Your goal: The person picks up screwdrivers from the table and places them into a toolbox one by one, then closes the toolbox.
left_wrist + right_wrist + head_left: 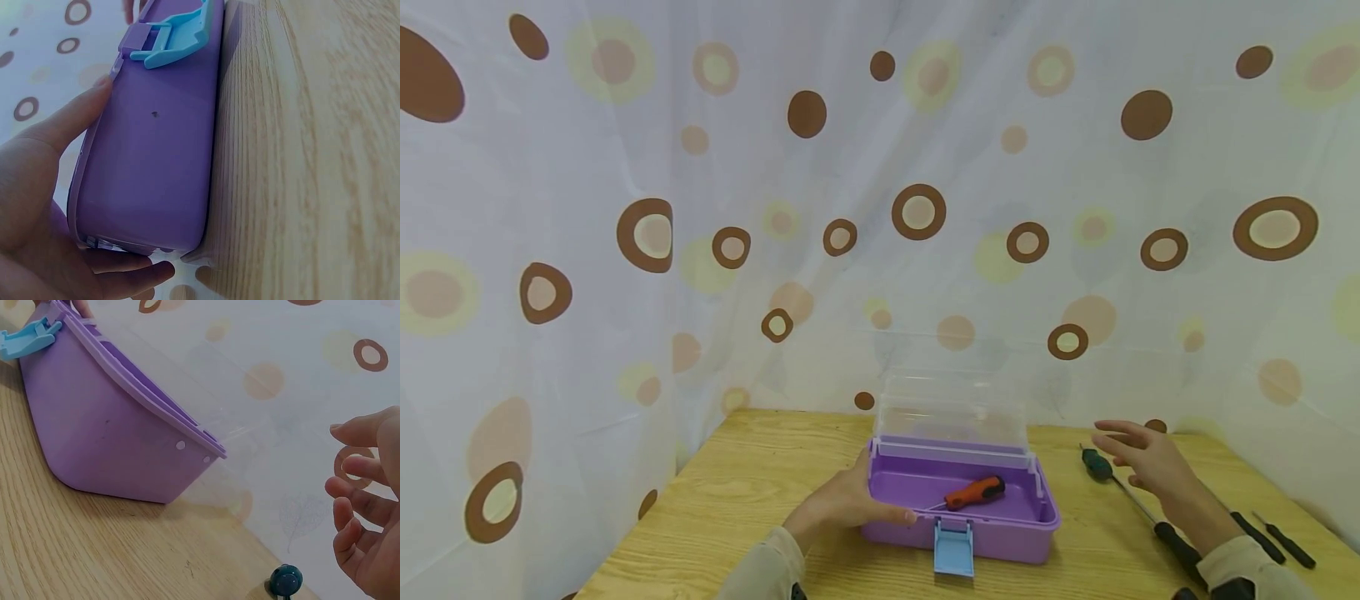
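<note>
A purple toolbox (1000, 542) stands on the table with its clear lid (951, 408) raised at the back and its light blue latch (953, 550) hanging down in front. Inside lies a screwdriver (976, 492) with an orange and black handle. My left hand (848, 498) grips the box's left end, thumb along the front rim and fingers around the side, as the left wrist view also shows. To the right of the box, my right hand (1157, 467) is raised over the tools with loosely bent fingers and holds nothing. Beneath it is a green-handled screwdriver (1097, 465).
On the right side of the wooden table (737, 492) lie more tools: a long black-handled screwdriver (1176, 550), another black-handled one (1258, 537) and a small black one (1291, 546). A dotted white curtain (970, 167) hangs behind and to the left.
</note>
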Motion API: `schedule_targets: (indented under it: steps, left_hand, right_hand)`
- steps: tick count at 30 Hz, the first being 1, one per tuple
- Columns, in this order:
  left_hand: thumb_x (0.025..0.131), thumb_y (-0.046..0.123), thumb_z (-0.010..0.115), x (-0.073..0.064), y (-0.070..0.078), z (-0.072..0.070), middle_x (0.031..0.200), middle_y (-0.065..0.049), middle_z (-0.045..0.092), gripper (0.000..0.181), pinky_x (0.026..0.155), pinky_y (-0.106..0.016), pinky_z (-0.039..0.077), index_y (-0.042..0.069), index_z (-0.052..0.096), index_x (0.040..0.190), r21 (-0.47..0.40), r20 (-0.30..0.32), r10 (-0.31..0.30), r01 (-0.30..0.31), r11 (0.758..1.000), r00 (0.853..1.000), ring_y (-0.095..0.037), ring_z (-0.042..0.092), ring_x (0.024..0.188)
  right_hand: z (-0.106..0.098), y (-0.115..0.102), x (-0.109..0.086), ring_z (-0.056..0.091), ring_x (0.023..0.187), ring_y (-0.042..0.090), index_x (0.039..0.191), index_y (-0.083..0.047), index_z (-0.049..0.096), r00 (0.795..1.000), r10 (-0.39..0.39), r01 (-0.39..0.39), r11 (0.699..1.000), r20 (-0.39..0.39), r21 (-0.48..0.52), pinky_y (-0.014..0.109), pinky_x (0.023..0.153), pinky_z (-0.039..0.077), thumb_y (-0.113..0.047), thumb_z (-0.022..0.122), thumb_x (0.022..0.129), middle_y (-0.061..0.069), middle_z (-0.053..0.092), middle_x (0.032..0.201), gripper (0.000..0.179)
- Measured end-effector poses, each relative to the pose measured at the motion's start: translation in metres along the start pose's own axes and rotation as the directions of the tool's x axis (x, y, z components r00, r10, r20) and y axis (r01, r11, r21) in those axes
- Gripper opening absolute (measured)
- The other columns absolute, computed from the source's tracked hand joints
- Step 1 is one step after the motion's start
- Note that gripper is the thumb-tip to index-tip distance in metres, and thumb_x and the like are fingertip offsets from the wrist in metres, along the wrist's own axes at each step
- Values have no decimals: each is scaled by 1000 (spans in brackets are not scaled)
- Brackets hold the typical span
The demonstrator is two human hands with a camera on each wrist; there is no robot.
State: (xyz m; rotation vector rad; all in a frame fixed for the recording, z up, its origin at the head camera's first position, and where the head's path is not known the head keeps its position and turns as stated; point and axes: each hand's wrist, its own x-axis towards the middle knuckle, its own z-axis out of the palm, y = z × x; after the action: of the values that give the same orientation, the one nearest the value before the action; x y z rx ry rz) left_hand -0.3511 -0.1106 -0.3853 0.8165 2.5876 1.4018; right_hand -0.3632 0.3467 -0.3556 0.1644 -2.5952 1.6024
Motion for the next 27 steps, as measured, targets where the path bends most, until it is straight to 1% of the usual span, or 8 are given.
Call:
schedule_targets:
  steps: [3,7,12,21,24,27]
  left_hand:
    - [75,40,92,-1,0,0,143,-20,53,127,106,-59,40,6,8,164,5,-3,1,-1,1000,1000,-37,57,125]
    - [75,39,92,-2,1,0,144,-20,53,127,107,-60,40,6,8,164,2,-1,6,-6,1000,1000,-38,56,126]
    - [76,39,92,-2,0,1,144,-20,53,126,107,-60,39,6,8,164,7,5,8,-8,1000,1000,-38,56,126]
    - [76,38,92,0,0,-2,146,-21,50,126,108,-61,38,7,7,164,-20,5,19,-19,1000,1000,-38,54,128]
    - [76,39,91,0,-1,-2,145,-20,51,126,108,-61,38,7,7,164,-11,5,17,-17,1000,1000,-38,55,128]
    - [76,41,91,0,-1,-2,145,-20,52,127,108,-61,38,7,6,164,-1,4,9,-9,1000,1000,-38,55,127]
  right_hand:
    - [-1,2,2,50,118,39,153,0,45,1000,0,0,1000,-2,-7,38,73,51,-44,62,104,25,51,143,68]
    - [-1,2,4,49,119,40,152,1,44,1000,9,-9,1000,-3,-9,39,73,51,-45,62,104,28,49,144,70]
    - [-3,5,7,50,120,43,153,4,41,1000,15,-15,999,-8,-47,40,76,53,-45,61,104,30,47,146,72]
    - [-3,11,21,49,124,51,153,5,40,1000,18,-20,996,-26,-87,39,76,54,-48,61,104,33,45,148,75]
    - [-1,14,24,49,125,53,154,5,40,999,27,-29,995,-27,-93,42,78,54,-50,61,103,33,46,148,77]
    - [1,16,26,46,128,55,154,5,38,999,34,-36,994,-15,-106,51,85,54,-52,61,103,34,46,148,80]
